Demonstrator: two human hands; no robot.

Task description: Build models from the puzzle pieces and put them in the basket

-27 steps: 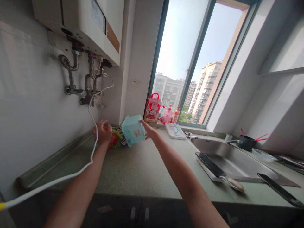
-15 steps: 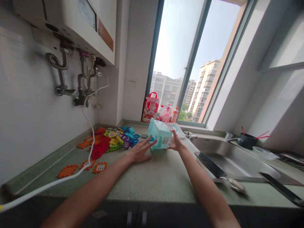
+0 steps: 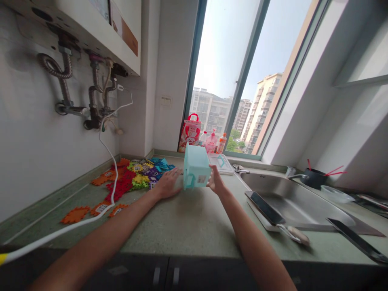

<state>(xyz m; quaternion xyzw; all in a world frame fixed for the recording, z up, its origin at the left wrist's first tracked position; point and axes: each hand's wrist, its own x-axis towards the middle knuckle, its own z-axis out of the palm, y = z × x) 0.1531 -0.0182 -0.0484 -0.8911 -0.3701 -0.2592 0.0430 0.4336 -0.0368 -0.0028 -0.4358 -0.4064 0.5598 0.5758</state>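
Observation:
A pale teal plastic box [image 3: 196,171] with a handle clip stands on its side on the green counter [image 3: 188,222]. My right hand [image 3: 215,182] presses against its right face, fingers around its edge. My left hand [image 3: 167,185] lies flat on the counter just left of the box, fingers stretched out, touching its lower left edge. A heap of colourful toothed puzzle tiles [image 3: 133,180] in orange, red, yellow, green, blue and purple is spread over the counter to the left, by the wall.
A white hose [image 3: 100,210] runs over the tiles from the pipes under a wall heater. The box's clear lid [image 3: 220,163] lies behind. A steel sink [image 3: 291,198] with knives on its rim is at right. A red bag and bottles stand on the sill.
The box came away from the corner toward the counter's middle and now stands on its side. The tiles lie spilled out by the wall. My left hand moved from the corner to beside the box.

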